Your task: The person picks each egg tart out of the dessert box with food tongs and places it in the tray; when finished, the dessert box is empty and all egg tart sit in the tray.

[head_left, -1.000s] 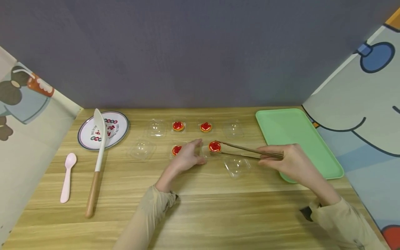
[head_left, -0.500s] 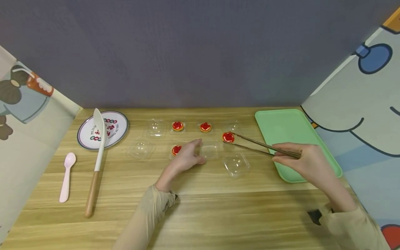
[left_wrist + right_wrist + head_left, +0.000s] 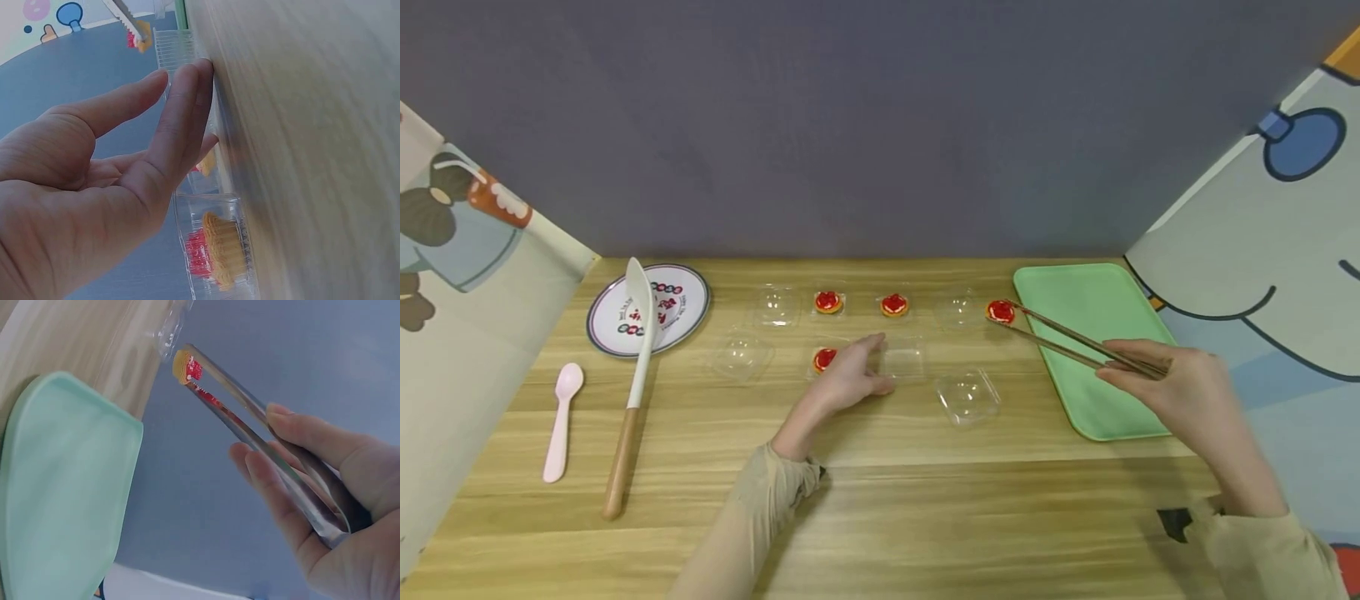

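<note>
- Fingers of my right hand are bent around the metal tongs, pressing both arms to a narrow gap.
- Fingers of my left hand are rather straight, the thumb apart, beside a clear box without a tart; whether they touch it, I cannot tell.
- Between the tips of the tongs is the red-topped tart, lifted above the table, in the head view just left of the green tray.
- I judge it to be light. Its yellow base is probably firm but brittle, so too strong a squeeze could crack it.
- Its red topping looks shiny and may be slippery; red shows also on the inner metal, smear or reflection, I cannot say.
- Best hold, I think, is on opposite sides of the base, below the topping, with gentle, even pressure.
- Farther away, two similar tarts sit in their own boxes.
</note>
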### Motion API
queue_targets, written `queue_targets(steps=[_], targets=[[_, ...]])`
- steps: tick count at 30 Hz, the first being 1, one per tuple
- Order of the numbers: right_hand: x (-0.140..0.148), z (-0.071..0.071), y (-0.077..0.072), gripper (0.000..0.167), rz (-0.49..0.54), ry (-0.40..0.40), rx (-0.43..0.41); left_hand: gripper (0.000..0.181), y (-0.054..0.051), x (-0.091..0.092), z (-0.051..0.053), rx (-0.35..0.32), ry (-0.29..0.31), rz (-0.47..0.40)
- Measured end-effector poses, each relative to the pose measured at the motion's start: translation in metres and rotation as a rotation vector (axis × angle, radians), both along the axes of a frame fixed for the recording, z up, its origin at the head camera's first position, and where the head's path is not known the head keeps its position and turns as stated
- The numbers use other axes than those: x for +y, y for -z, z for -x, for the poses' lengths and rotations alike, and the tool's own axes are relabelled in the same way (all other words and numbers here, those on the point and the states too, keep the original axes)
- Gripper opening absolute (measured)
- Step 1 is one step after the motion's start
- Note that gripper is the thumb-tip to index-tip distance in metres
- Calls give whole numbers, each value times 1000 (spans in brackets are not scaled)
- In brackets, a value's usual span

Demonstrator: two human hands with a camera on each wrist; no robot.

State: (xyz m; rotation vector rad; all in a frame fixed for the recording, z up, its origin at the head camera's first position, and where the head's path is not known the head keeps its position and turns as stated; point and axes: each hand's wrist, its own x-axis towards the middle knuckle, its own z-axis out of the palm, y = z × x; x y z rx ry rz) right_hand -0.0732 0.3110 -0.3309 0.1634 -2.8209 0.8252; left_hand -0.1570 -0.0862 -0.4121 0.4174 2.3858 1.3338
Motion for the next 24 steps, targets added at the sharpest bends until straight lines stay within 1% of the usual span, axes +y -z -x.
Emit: queue_targets(steps=[3,7,13,17,24], targets=[[5,0,3,38,-14,18,10,85,0,0,0,2,4,7],[14,0,5,39,-26,54,-9,85,-1,0,0,4,6,9],[26,0,10,39,-77,88,12,84,-1,0,0,8,3,15],[33,-1,14,39,-86,114,16,84,-1,0,0,7,4,17],[44,-5,18,36,-116,141,52,85,-2,0,0,5,10,20]])
